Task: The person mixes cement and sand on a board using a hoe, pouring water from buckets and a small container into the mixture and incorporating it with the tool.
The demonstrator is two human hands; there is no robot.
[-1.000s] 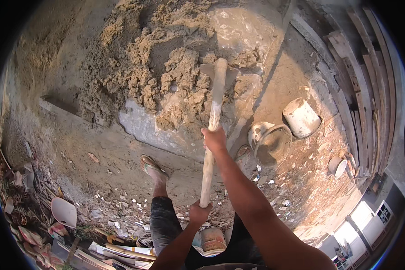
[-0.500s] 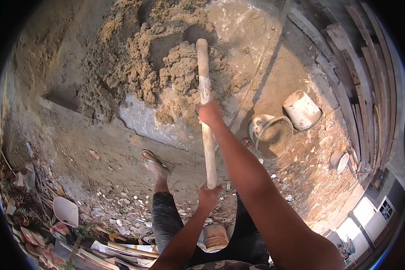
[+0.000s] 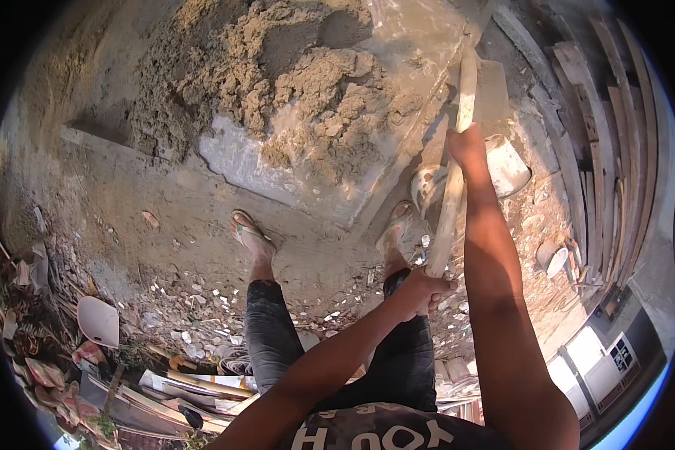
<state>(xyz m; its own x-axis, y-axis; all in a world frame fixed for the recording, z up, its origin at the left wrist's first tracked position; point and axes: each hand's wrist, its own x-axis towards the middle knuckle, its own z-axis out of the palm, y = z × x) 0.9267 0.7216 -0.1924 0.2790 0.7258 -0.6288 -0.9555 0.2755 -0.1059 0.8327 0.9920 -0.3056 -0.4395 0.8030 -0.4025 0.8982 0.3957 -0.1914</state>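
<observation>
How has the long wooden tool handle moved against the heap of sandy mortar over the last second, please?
Yes: the long wooden tool handle has swung rightward, off the heap of sandy mortar, towards the pale buckets.

Not much in the way of packaging from where I'm watching. Down around 8 o'clock, in the rubble pile at the picture's edge, there's a crumpled sack or wrapper [image 3: 34, 371] in reddish and cream tones, too scrunched to make out more. Just right of it, roughly 7 o'clock, lie some flat pale sheets [image 3: 191, 386], maybe cardboard, overlapping each other. Over at 4 o'clock, near the rim, a small dark rectangular sign [image 3: 621, 352] with light marks sits on a white panel. No screens that I can spot.
</observation>
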